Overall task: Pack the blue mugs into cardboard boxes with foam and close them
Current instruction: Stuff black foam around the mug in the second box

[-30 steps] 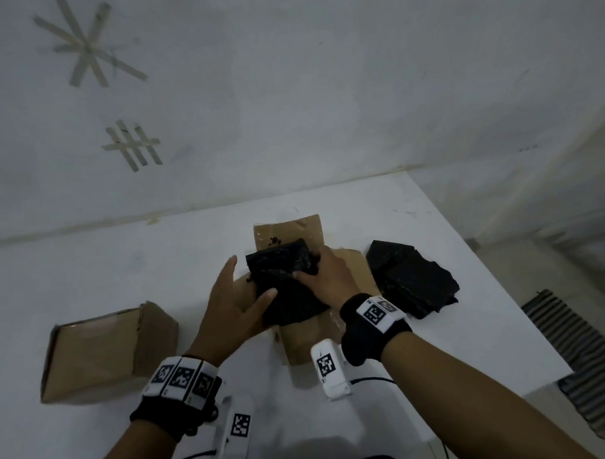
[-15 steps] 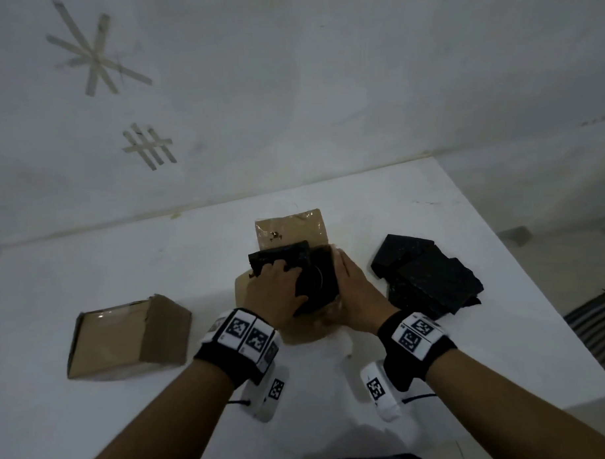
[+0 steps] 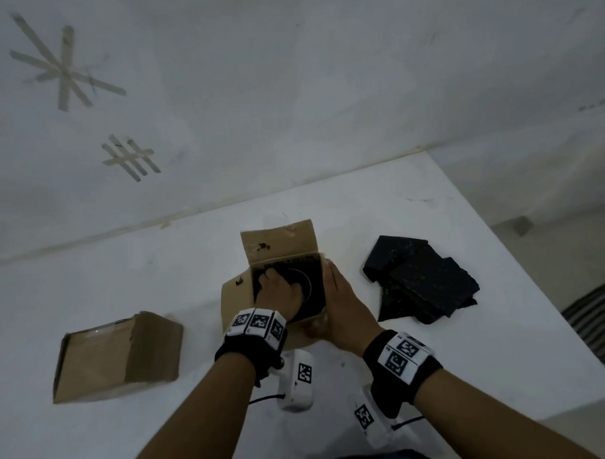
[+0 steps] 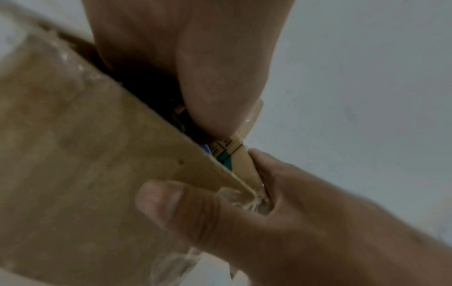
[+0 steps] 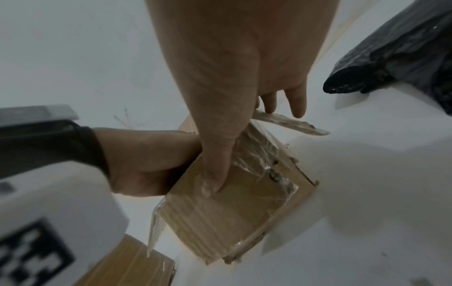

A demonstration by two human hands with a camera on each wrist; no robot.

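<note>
An open cardboard box (image 3: 281, 245) stands mid-table with its flaps spread. Black foam (image 3: 314, 299) fills it, and a dark round rim (image 3: 308, 284) shows in the foam. My left hand (image 3: 277, 293) reaches into the box's left half, its fingers curled down onto the foam with the tips hidden. My right hand (image 3: 338, 303) clasps the box's right near corner: the thumb (image 5: 215, 178) presses the taped near flap (image 5: 232, 212) and the fingers (image 5: 293, 102) lie along the right wall. A blue sliver (image 4: 205, 149) shows inside the box in the left wrist view.
A second cardboard box (image 3: 120, 356) lies at the left of the white table (image 3: 124, 270). Several loose black foam pieces (image 3: 423, 283) are piled right of the open box. The table's right edge (image 3: 522, 283) drops to the floor. A white wall stands behind.
The foam has gone down into the box. My left hand moved from the box's side onto the foam inside. My right hand left the foam and took the box's right corner.
</note>
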